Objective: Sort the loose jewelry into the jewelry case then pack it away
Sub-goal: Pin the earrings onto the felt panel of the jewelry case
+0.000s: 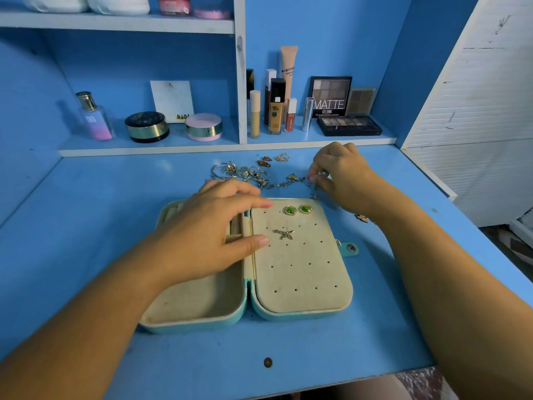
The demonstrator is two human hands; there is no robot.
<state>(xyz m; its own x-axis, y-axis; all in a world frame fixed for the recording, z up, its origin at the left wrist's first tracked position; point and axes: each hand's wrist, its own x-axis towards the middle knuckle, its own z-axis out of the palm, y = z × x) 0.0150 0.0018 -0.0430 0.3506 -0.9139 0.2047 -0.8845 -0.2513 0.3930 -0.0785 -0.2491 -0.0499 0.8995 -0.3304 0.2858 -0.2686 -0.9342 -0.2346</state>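
At 12 o'clock from the open jewelry case (288, 316), the loose jewelry (245, 173) lies scattered in a band running 9 to 3 across the blue desk (86, 226). The case lies flat, its hinge running 12 to 6, with the perforated earring panel (302, 278) on the 3 o'clock half. That panel holds two green stud earrings (298, 210) near its far edge and a star-shaped charm (285, 234) just below them.

The left hand (207, 226) rests flat over the hinge, fingers straight and spread, gripping nothing. The right hand (340, 174) is at 1 o'clock from the case, fingertips pinched on a small silvery piece (323, 174).

The two hands are well apart. The right is the nearer to both the pile and the panel, so the next placement probably runs from 1 o'clock back toward 6, onto the panel's free holes
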